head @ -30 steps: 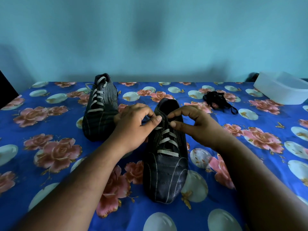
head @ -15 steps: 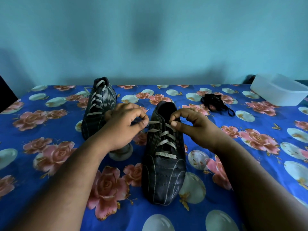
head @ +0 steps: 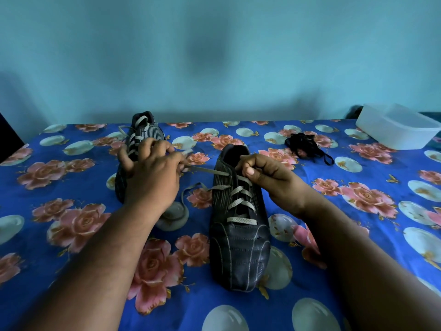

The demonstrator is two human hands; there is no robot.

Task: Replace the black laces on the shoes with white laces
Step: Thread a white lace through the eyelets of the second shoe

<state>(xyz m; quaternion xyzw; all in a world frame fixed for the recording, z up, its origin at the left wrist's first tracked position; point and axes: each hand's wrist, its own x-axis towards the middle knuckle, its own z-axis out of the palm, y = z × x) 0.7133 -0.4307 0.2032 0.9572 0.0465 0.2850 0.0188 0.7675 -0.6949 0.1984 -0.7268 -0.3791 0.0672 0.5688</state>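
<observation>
A black shoe (head: 239, 244) stands in the middle of the flowered cloth, toe towards me, threaded with a white lace (head: 238, 203). My left hand (head: 152, 177) pinches one end of that lace and holds it stretched out to the left of the shoe. My right hand (head: 265, 173) grips the shoe's upper edge at the top eyelets. The lace's other end (head: 191, 187) loops loosely on the cloth left of the shoe. A second black shoe (head: 140, 134) with white laces stands behind my left hand, partly hidden by it. The removed black laces (head: 305, 145) lie bundled at the back right.
A white plastic tub (head: 393, 126) sits at the back right corner. The blue flowered cloth (head: 358, 211) covers the whole surface up to a teal wall. A dark object (head: 9, 139) shows at the left edge.
My left hand has pulled the white lace end out to the left, away from the shoe, so a longer stretch is drawn through the top eyelet. My right hand stays at the shoe's collar.
</observation>
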